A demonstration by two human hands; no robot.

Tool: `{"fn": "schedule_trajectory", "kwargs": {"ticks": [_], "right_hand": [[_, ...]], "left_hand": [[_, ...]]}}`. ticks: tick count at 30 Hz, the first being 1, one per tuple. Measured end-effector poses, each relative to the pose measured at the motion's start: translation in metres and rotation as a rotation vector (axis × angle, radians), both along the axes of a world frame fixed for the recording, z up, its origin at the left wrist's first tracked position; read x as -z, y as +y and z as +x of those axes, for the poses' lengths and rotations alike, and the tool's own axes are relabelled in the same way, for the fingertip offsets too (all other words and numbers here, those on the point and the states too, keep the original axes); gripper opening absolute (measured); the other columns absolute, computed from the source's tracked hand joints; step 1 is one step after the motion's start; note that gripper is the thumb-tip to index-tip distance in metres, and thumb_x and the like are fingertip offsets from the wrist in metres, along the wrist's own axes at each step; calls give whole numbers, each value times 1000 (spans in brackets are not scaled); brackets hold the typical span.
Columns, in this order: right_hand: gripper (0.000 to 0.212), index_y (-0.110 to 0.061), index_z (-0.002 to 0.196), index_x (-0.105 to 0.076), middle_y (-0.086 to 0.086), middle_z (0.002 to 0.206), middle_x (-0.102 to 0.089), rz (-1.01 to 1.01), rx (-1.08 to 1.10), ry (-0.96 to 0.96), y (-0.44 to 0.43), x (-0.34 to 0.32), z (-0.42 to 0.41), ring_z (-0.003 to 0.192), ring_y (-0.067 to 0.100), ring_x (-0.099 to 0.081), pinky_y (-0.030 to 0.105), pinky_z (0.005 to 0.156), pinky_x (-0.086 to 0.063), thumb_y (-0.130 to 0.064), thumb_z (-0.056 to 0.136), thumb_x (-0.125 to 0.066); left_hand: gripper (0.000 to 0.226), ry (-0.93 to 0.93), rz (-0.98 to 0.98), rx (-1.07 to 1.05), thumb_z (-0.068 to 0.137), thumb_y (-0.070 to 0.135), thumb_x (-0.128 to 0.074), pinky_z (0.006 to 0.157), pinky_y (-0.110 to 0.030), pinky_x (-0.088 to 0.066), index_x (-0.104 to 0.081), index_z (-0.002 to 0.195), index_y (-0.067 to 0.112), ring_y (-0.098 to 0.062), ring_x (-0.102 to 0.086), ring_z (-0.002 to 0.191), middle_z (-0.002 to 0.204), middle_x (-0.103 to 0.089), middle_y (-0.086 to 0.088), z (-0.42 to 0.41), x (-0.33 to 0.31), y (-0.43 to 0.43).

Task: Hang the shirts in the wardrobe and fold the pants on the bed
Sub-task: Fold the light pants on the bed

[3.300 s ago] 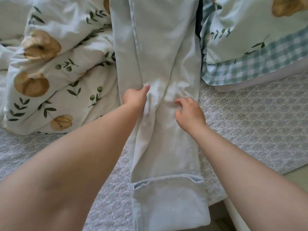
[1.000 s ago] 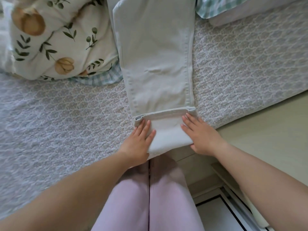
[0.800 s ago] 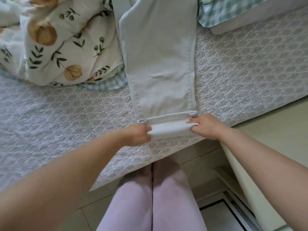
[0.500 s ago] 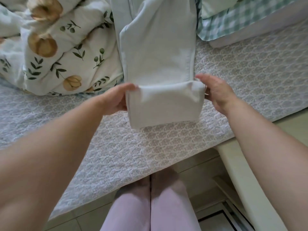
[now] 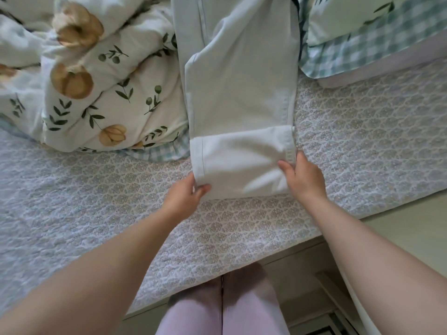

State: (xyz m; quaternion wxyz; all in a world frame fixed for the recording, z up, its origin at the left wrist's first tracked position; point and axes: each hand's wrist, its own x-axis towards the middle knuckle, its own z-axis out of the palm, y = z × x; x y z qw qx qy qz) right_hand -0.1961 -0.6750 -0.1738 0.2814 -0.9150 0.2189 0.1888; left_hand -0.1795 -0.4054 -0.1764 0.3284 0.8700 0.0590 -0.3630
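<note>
Pale blue-grey pants (image 5: 242,88) lie lengthwise on the bed (image 5: 96,201), legs stacked and pointing toward me. Their cuff end (image 5: 242,163) is turned back over the legs, showing a whiter inner side. My left hand (image 5: 186,197) pinches the near left corner of that folded end between thumb and fingers. My right hand (image 5: 302,177) grips the near right corner by the side seam. The upper part of the pants runs out of view at the top. No shirts or wardrobe are in view.
A floral duvet (image 5: 96,93) is bunched up left of the pants. A green checked pillow (image 5: 375,37) lies to their right. The quilted bedspread ends at the bed edge (image 5: 242,269) by my pink-clad legs (image 5: 222,308); pale floor (image 5: 411,226) shows at right.
Both hands went from the knee area down to the cuff, took hold of it and lifted it up over the legs. The folded end now sits lower and flatter than half a second ago.
</note>
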Motion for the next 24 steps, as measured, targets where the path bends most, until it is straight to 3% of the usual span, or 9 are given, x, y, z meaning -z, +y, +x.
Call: {"fn": "schedule_trajectory", "kwargs": {"ticks": [4, 8, 11, 14, 18, 21, 24], "right_hand": [[30, -13, 102, -53, -5, 76, -52, 90, 171, -61, -3, -2, 28, 60, 4, -45, 22, 46, -29, -42, 93, -50], [35, -15, 112, -50, -1, 89, -60, 89, 223, 146, 4, 8, 8, 60, 8, -54, 21, 44, -40, -45, 94, -47], [32, -18, 104, -50, 2, 98, -62, 107, 362, 179, 14, 12, -12, 64, 10, -58, 22, 46, -45, -46, 91, -53], [40, -12, 103, -58, 3, 114, -45, 10, 404, 151, 15, 15, -10, 91, 19, -51, 24, 60, -44, -49, 87, -56], [33, -14, 102, -52, 5, 108, -54, 227, 544, 172, 8, 10, 8, 76, 14, -52, 23, 53, -37, -41, 86, -61], [47, -13, 119, -50, 6, 106, -57, 424, 732, 294, 1, -21, 26, 82, 21, -56, 23, 56, -39, -36, 82, -67], [33, -17, 115, -55, 6, 90, -58, 498, 647, 492, -1, -82, 70, 66, 19, -52, 23, 46, -32, -31, 85, -63]], "left_hand": [[31, -21, -106, -166, 95, 39, -51, 73, -29, -48, -54, 123, 27, -12, -58, 93, 103, -61, 14, 26, -3, -5], [35, 152, 9, -321, 95, 45, -47, 51, -22, -43, -61, 110, 16, -12, -60, 72, 90, -64, 3, 10, 4, -17], [41, 134, 98, -376, 94, 47, -49, 53, -26, -46, -65, 106, 11, -16, -61, 69, 84, -64, 1, -7, 5, -22], [45, 154, 77, -480, 93, 50, -49, 65, -31, -53, -64, 108, 11, -21, -63, 81, 99, -62, -5, -8, 5, -27], [31, 323, -177, -811, 93, 45, -51, 67, -31, -55, -55, 101, 15, -19, -62, 84, 94, -61, -1, 10, -8, -38], [30, 387, -149, -796, 92, 37, -56, 58, -24, -51, -53, 105, 10, -18, -59, 78, 92, -57, -5, 29, -37, -36], [35, 455, -122, -787, 90, 27, -61, 48, -23, -48, -50, 115, 5, -19, -55, 72, 89, -52, -9, 76, -94, -37]]}}
